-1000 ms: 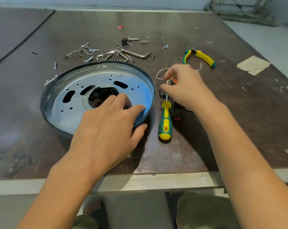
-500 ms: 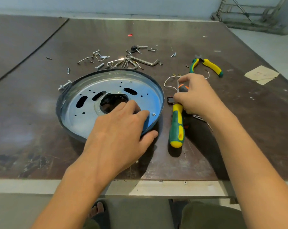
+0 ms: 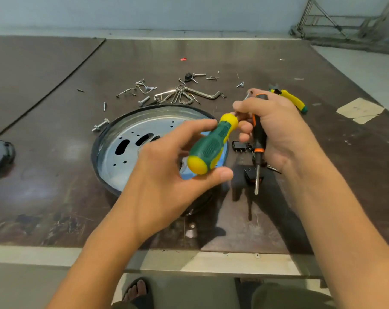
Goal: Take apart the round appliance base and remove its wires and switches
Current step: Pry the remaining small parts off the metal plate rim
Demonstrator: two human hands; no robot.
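Left hand [image 3: 166, 175] holds green screwdriver [image 3: 211, 148], right hand [image 3: 285, 132] black screwdriver [image 3: 259, 139].

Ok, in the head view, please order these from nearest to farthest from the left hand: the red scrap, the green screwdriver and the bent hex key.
1. green screwdriver, held in the left hand itself.
2. bent hex key, just beyond the round base.
3. red scrap, far back on the table.

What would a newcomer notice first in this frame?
Two screwdrivers held mid-frame: the left hand holds a green screwdriver, the right hand an orange-black screwdriver, tip down. Behind them the round base lies on the table, loose screws beyond it.
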